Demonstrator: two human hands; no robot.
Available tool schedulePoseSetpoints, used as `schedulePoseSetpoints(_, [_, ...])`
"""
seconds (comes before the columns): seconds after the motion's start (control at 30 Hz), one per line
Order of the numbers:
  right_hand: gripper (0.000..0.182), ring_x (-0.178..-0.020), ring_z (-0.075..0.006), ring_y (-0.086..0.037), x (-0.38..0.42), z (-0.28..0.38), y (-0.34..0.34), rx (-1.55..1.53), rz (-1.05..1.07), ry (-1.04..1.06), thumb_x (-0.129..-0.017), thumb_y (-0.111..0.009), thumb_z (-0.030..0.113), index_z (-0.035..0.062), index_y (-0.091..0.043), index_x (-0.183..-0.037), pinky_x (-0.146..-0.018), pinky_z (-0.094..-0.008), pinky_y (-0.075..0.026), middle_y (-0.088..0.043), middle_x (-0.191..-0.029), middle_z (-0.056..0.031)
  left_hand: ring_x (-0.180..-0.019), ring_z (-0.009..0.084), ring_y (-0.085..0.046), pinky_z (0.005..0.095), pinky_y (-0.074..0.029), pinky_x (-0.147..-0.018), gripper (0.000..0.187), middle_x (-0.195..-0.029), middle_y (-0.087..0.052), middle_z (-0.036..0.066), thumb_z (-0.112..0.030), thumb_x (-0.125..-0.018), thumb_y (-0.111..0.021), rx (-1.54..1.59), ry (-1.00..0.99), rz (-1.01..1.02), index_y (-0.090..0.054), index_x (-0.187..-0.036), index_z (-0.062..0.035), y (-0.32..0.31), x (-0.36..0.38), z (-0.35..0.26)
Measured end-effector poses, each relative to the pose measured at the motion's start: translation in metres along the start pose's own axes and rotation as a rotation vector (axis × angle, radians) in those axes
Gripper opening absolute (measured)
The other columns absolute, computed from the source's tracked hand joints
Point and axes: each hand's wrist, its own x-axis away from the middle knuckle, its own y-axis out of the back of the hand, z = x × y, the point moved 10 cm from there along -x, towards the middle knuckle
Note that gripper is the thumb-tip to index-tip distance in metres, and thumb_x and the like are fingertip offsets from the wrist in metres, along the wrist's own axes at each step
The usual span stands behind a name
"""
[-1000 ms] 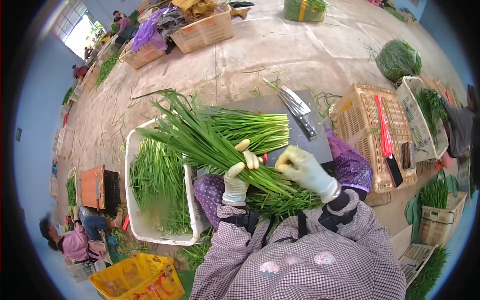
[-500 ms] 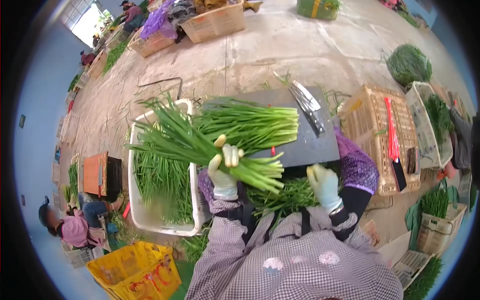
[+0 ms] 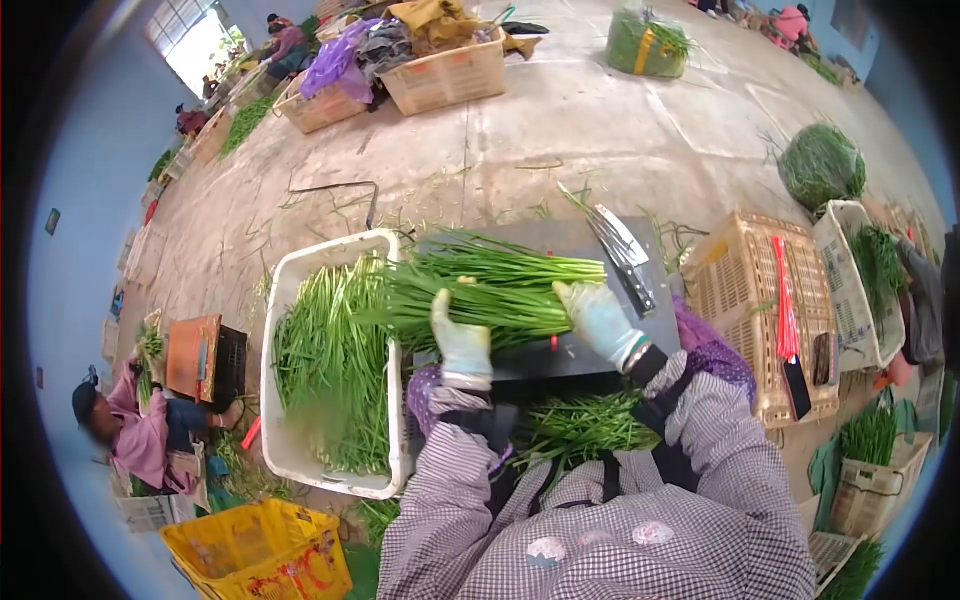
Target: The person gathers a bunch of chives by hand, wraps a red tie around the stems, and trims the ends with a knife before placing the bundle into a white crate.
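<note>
A bunch of garlic chives [image 3: 490, 300] lies over the grey board [image 3: 530, 235], leaves to the left and pale stem ends to the right. My gloved left hand [image 3: 463, 345] grips the leafy part from the near side, thumb up. At the stem ends is my gloved right hand [image 3: 605, 320], its fingers closed round them. Behind the bunch more chives rest on the board and partly merge with it. A knife [image 3: 628, 262] with a dark handle lies at the board's right side. Loose greens [image 3: 590, 425] fill the space below the board, before my lap.
On the left stands a white crate [image 3: 275, 400] of chives, with a yellow crate [image 3: 250, 555] nearer. An upturned tan crate [image 3: 720, 290] on the right carries red ties [image 3: 785, 290] and a black-handled tool [image 3: 797, 385]. Another person [image 3: 145, 430] sits far left, holding greens.
My left hand has lowered the raised bunch onto the board beside the other chives. My right hand has moved up and left from the loose greens to the stem ends.
</note>
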Motion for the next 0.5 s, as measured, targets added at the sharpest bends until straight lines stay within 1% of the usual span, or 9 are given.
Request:
schedulePoseSetpoints(0.03, [0.040,-0.080,-0.0204,-0.067,-0.012,-0.006,-0.003,0.189,-0.006,0.008,-0.094,-0.059,0.020,0.0115,-0.059,-0.133,-0.068,-0.0362,-0.050,-0.067,-0.090,-0.0049,-0.109,0.0264,-0.064,0.0423,-0.049,-0.109,0.040,-0.114,-0.066,0.014,-0.020,-0.102,-0.058,0.005,0.038,-0.078,-0.056,-0.135,0.0022,0.039,-0.024,-0.005])
schedulePoseSetpoints(0.1, [0.037,-0.079,-0.0196,-0.066,-0.028,-0.022,-0.030,0.260,-0.064,0.024,-0.095,-0.058,0.022,0.0117,-0.060,-0.131,-0.069,-0.0381,-0.050,-0.067,-0.089,-0.0034,-0.111,0.0296,-0.064,0.0386,-0.048,-0.109,0.042,-0.126,-0.064,0.018,-0.020,-0.100,-0.064,0.018,0.117,-0.230,-0.054,-0.136,0.0013,0.097,-0.067,-0.026])
schedulePoseSetpoints(0.17, [0.043,-0.075,-0.0188,-0.063,-0.038,-0.030,-0.048,0.204,-0.131,0.098,-0.097,-0.055,0.022,0.0132,-0.058,-0.139,-0.066,-0.0365,-0.046,-0.063,-0.083,-0.0007,-0.110,0.0319,-0.063,0.0385,-0.046,-0.111,0.046,-0.134,-0.062,0.017,-0.018,-0.100,-0.064,-0.359,0.011,-0.641,-0.052,-0.141,-0.0011,0.133,-0.096,-0.075])
schedulePoseSetpoints(0.2, [0.042,-0.075,-0.0176,-0.064,-0.043,-0.032,-0.058,0.367,-0.017,0.059,-0.097,-0.055,0.022,0.0133,-0.059,-0.138,-0.067,-0.0360,-0.046,-0.064,-0.081,0.0005,-0.118,0.0325,-0.062,0.0424,-0.045,-0.112,0.054,-0.142,-0.060,0.017,-0.017,-0.099,-0.065,-0.549,-0.275,-0.755,-0.049,-0.149,-0.0041,0.089,-0.077,-0.107])
schedulePoseSetpoints(0.23, [0.042,-0.075,-0.0176,-0.064,-0.049,-0.034,-0.058,0.369,-0.018,0.057,-0.097,-0.055,0.022,0.0133,-0.059,-0.138,-0.067,-0.0360,-0.046,-0.064,-0.081,0.0005,-0.118,0.0325,-0.062,0.0424,-0.045,-0.112,0.054,-0.142,-0.060,0.017,-0.017,-0.099,-0.065,-0.547,-0.274,-0.752,-0.049,-0.149,-0.0041,0.068,-0.076,-0.101])
schedulePoseSetpoints(0.3, [0.032,-0.076,-0.0192,-0.067,-0.052,-0.039,-0.060,0.292,-0.023,0.031,-0.095,-0.058,0.023,0.0129,-0.063,-0.125,-0.070,-0.0383,-0.048,-0.066,-0.083,0.0005,-0.135,0.0347,-0.054,0.0493,-0.038,-0.117,0.069,-0.153,-0.052,0.020,-0.024,-0.095,-0.070,-1.093,-0.458,0.083,-0.042,-0.156,-0.0072,-0.043,-0.089,-0.073])
schedulePoseSetpoints(0.37, [0.031,-0.076,-0.0188,-0.067,-0.053,-0.039,-0.065,0.223,-0.017,0.038,-0.094,-0.058,0.022,0.0134,-0.064,-0.123,-0.069,-0.0377,-0.047,-0.067,-0.083,0.0009,-0.150,0.0367,-0.038,0.0554,-0.027,-0.123,0.090,-0.159,-0.045,0.022,-0.038,-0.089,-0.076,-1.820,-0.618,0.706,-0.033,-0.160,-0.0065,-0.121,-0.047,0.014])
schedulePoseSetpoints(0.47, [0.041,-0.077,-0.0186,-0.067,-0.053,-0.034,-0.060,0.363,-0.018,0.070,-0.095,-0.056,0.019,0.0125,-0.061,-0.135,-0.071,-0.0379,-0.048,-0.068,-0.087,0.0003,-0.154,0.0381,-0.028,0.0561,-0.019,-0.126,0.104,-0.165,-0.034,0.021,-0.056,-0.083,-0.077,-2.001,-0.354,0.984,-0.032,-0.159,-0.0006,-0.123,-0.011,0.093])
schedulePoseSetpoints(0.5, [0.051,-0.084,-0.0232,-0.068,-0.052,-0.040,-0.066,0.251,0.079,0.025,-0.092,-0.064,0.030,0.0114,-0.059,-0.139,-0.076,-0.0401,-0.050,-0.069,-0.094,-0.0041,-0.155,0.0377,-0.026,0.0573,-0.019,-0.125,0.107,-0.165,-0.033,0.020,-0.060,-0.082,-0.077,-2.041,-0.279,1.014,-0.032,-0.160,-0.0013,-0.111,-0.010,0.113])
